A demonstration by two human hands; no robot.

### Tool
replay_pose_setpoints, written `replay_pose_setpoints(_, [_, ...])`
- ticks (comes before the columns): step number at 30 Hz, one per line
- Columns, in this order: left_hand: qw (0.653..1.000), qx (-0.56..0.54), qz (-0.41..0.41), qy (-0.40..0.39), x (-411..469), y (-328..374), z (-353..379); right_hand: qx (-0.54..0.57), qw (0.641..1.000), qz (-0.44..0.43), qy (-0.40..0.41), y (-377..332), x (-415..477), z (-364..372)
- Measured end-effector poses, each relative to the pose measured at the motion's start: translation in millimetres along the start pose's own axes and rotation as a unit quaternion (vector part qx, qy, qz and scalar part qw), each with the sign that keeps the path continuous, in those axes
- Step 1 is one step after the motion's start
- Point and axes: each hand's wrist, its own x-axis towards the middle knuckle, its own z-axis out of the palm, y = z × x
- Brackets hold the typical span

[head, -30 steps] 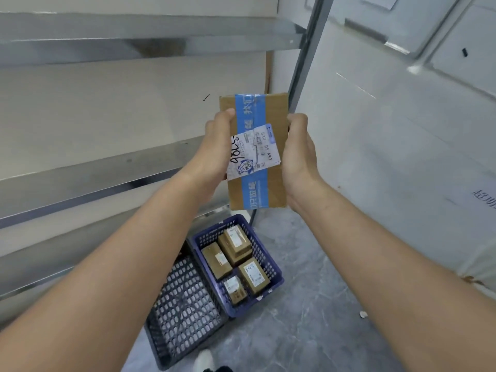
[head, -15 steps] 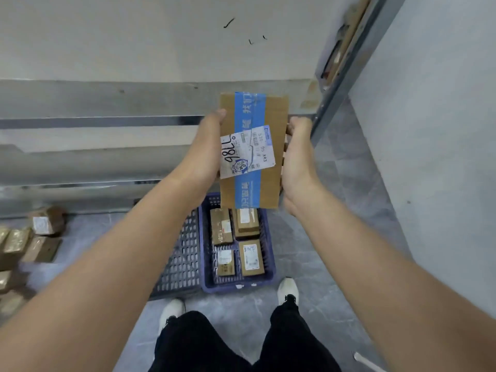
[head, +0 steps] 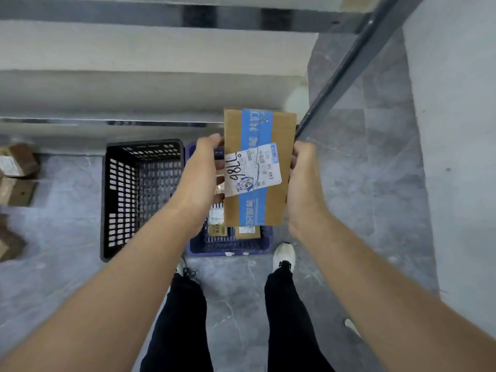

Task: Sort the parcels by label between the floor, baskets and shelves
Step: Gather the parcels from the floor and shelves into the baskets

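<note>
Two hands, left hand (head: 200, 181) and right hand (head: 304, 183): fingers (head: 213, 139) curled round parcel (head: 257, 167) edges, tips hidden. Blue basket (head: 228, 248) mostly covered, boxes (head: 247, 233) inside; black basket (head: 120, 200) centre-left.

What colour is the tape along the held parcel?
Blue with pale printed characters; the tape on the parcel shows best in the head view.

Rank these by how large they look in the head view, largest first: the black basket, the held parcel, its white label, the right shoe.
1. black basket
2. held parcel, though it is nearer the camera, which enlarges it
3. white label
4. right shoe, plainly the smallest
</note>
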Motion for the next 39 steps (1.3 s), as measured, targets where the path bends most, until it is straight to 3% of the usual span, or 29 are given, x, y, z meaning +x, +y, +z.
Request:
replay_pose_setpoints(15, [0.990, -0.002, -0.135, 0.033, 172, -231, 0, -0.092, 0.986, 0.142, 0.011, 215, 138, 8])
replay_pose_setpoints(22, [0.978, -0.019, -0.202, 0.053, 230, -315, 0, -0.110, 0.974, 0.193, -0.033, 297, 184, 5])
replay_pose_setpoints(39, [0.961, -0.040, -0.268, 0.055, 331, -406, 17, -0.135, 0.959, 0.247, -0.044, 368, 258, 10])
